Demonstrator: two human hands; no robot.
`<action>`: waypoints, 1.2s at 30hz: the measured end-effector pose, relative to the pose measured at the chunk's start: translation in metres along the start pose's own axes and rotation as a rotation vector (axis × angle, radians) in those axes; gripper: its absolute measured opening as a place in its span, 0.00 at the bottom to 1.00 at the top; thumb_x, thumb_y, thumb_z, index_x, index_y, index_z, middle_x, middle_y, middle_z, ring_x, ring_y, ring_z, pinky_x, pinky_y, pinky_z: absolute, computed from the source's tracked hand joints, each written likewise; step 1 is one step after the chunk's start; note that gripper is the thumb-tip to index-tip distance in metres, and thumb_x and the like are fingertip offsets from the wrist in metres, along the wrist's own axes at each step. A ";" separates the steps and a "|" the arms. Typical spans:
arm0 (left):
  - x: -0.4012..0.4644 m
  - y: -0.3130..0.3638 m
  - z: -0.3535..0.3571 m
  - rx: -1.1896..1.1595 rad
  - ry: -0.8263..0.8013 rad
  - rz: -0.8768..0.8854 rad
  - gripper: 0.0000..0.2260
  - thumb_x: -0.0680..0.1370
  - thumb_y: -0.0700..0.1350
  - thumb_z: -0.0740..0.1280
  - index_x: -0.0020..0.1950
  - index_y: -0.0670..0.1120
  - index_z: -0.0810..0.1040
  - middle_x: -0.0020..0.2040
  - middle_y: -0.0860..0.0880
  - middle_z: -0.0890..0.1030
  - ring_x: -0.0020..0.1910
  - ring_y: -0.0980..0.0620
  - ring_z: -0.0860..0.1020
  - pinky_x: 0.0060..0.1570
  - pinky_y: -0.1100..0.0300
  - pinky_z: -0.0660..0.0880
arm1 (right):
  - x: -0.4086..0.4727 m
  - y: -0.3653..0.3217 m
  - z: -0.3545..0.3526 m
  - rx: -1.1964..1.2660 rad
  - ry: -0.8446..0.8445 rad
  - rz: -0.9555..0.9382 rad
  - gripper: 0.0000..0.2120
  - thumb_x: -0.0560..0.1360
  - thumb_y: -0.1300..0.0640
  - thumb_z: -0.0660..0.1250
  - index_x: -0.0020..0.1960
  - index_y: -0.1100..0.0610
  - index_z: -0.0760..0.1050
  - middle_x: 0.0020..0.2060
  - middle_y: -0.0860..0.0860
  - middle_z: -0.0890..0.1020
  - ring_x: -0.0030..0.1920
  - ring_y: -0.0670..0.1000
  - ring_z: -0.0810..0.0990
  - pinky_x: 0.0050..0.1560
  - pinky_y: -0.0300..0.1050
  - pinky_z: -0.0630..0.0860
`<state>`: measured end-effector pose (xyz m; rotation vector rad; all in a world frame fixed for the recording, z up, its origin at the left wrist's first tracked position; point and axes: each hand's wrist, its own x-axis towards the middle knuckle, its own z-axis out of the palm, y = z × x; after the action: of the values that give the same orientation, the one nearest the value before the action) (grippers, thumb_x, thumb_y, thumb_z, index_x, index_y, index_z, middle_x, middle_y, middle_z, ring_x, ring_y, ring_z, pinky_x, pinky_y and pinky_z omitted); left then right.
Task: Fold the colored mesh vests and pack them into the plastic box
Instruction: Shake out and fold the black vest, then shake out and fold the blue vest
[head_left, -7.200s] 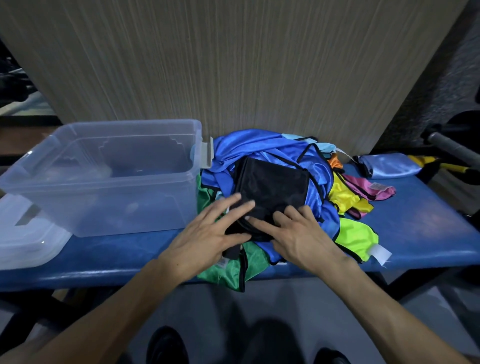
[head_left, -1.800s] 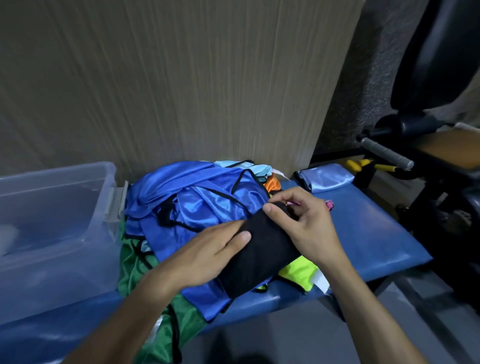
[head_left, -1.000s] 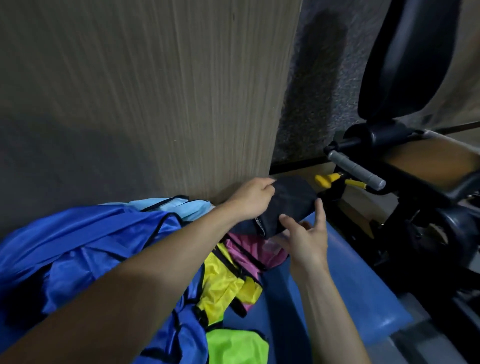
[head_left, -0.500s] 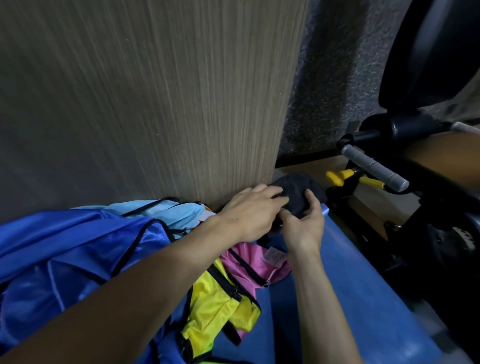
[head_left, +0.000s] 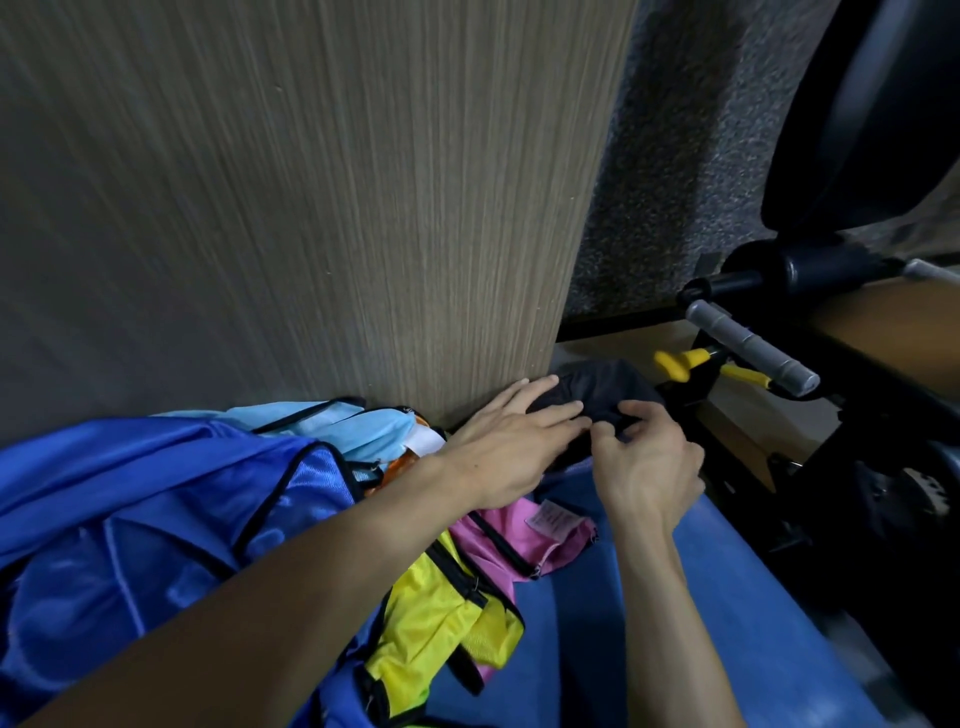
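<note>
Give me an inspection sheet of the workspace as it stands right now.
Surface: blue padded bench, bare toward its right side.
Job's things: folded black vest at the bench's far end by the wood panel; unfolded royal blue vest, light blue vest, yellow vest and pink vest heaped at left. Plastic box out of view.
Clutter: nothing seen.
Grippers: left hand lies flat on the black vest; right hand pinches its edge with curled fingers.
Cables: nothing seen.
Surroundings: wood panel, black gym machine with yellow handles.

Folded black vest (head_left: 602, 387) lies at the bench's far end — loose colored vests (head_left: 156, 519) heaped nearby
</note>
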<state>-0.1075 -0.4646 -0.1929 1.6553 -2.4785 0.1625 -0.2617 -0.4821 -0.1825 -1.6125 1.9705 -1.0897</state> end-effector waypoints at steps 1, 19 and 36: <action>0.000 -0.001 0.003 0.006 -0.005 0.003 0.25 0.84 0.42 0.59 0.81 0.52 0.60 0.82 0.54 0.59 0.82 0.44 0.48 0.81 0.48 0.46 | -0.001 0.001 0.000 -0.061 -0.003 -0.008 0.18 0.75 0.50 0.70 0.64 0.49 0.77 0.60 0.54 0.77 0.65 0.62 0.70 0.63 0.60 0.68; -0.122 -0.012 -0.119 -0.038 0.156 -0.033 0.14 0.83 0.48 0.60 0.67 0.50 0.78 0.61 0.54 0.79 0.59 0.49 0.76 0.58 0.50 0.75 | -0.027 -0.022 0.005 -0.103 -0.276 -0.430 0.25 0.84 0.49 0.59 0.80 0.50 0.62 0.80 0.50 0.62 0.81 0.58 0.49 0.78 0.64 0.45; -0.380 -0.015 -0.102 -0.131 0.422 -0.644 0.14 0.77 0.60 0.63 0.55 0.53 0.79 0.50 0.59 0.74 0.49 0.55 0.74 0.50 0.55 0.75 | -0.212 -0.078 -0.014 0.023 -0.466 -0.867 0.31 0.72 0.28 0.60 0.68 0.45 0.73 0.62 0.44 0.71 0.64 0.53 0.69 0.65 0.55 0.70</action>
<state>0.0569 -0.1073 -0.1646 2.0087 -1.5421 0.2302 -0.1618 -0.2810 -0.1541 -2.5064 0.9471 -0.8483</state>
